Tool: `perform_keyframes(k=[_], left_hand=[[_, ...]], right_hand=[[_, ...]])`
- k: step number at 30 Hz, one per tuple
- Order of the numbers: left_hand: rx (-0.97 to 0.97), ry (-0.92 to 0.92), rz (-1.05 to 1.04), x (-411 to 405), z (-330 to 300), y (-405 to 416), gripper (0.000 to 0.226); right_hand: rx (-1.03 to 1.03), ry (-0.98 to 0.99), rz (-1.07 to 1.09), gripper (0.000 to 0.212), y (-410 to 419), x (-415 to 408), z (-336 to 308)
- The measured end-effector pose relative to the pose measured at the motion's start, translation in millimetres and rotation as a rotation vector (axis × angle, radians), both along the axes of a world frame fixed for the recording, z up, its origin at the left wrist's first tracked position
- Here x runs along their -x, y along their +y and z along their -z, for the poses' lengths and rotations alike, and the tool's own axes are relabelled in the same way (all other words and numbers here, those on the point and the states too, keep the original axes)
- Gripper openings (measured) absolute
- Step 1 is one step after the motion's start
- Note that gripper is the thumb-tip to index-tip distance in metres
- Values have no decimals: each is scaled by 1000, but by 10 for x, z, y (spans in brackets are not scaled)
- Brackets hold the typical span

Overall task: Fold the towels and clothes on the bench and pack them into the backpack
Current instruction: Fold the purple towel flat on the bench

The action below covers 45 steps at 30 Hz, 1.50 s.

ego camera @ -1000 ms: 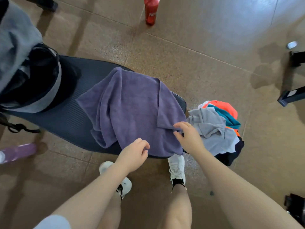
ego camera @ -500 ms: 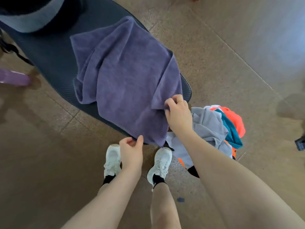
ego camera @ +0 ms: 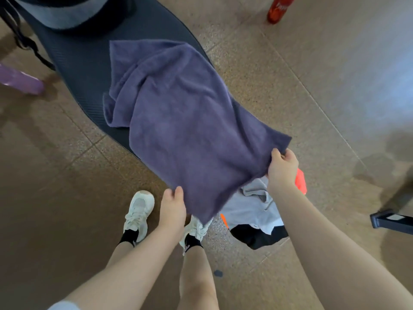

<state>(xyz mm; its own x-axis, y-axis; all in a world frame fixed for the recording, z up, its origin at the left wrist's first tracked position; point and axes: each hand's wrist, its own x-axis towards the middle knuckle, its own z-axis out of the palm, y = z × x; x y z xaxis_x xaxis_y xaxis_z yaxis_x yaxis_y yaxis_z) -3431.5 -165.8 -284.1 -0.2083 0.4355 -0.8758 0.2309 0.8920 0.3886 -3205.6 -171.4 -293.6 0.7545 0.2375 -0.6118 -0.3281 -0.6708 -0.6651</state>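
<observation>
A purple towel (ego camera: pixel 183 121) lies rumpled along the dark bench (ego camera: pixel 73 52), its near end lifted off the bench. My left hand (ego camera: pixel 173 208) pinches the towel's near left corner. My right hand (ego camera: pixel 282 167) grips the near right corner, so the near edge is stretched between both hands. A pile of clothes (ego camera: pixel 254 211), grey, black and orange, sits on the bench end under the towel and my right forearm. The backpack (ego camera: pixel 67 14), black with a grey band, stands at the far left end of the bench, cut off by the frame.
A red bottle (ego camera: pixel 279 8) stands on the floor at the far right. A purple bottle (ego camera: pixel 20 79) lies on the floor left of the bench. A black equipment foot (ego camera: pixel 391 221) sits at the right. My white shoes (ego camera: pixel 138 211) are close to the bench.
Both hands have taken the towel's near corners and pulled them apart. The folded-over right flap is opened out. The near end has risen off the bench and now covers part of the clothes pile.
</observation>
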Motion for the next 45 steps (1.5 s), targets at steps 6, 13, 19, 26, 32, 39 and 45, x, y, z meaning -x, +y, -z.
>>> perform_keyframes(k=[6, 13, 19, 26, 32, 39, 45], left_hand=[[222, 92, 387, 131, -191, 208, 48], [-103, 272, 467, 412, -433, 1144, 45], [-283, 351, 410, 894, -220, 2024, 47], [-455, 304, 971, 1272, 133, 2572, 52], [-669, 423, 1464, 1496, 377, 2682, 67], [-821, 219, 1227, 1568, 393, 2854, 15], [-641, 5, 859, 1669, 0, 3057, 8]], right_hand=[[416, -13, -378, 58, 82, 40, -169], [158, -76, -948, 40, 1003, 575, -609], [68, -143, -1007, 32, 2002, 1094, -569], [13, -368, -1206, 32, 3028, 1523, -262], [153, -378, -1445, 42, 3613, 1724, 43], [303, -455, -1480, 31, 3699, 1789, 226], [98, -425, -1135, 14, 3746, 1450, -119]])
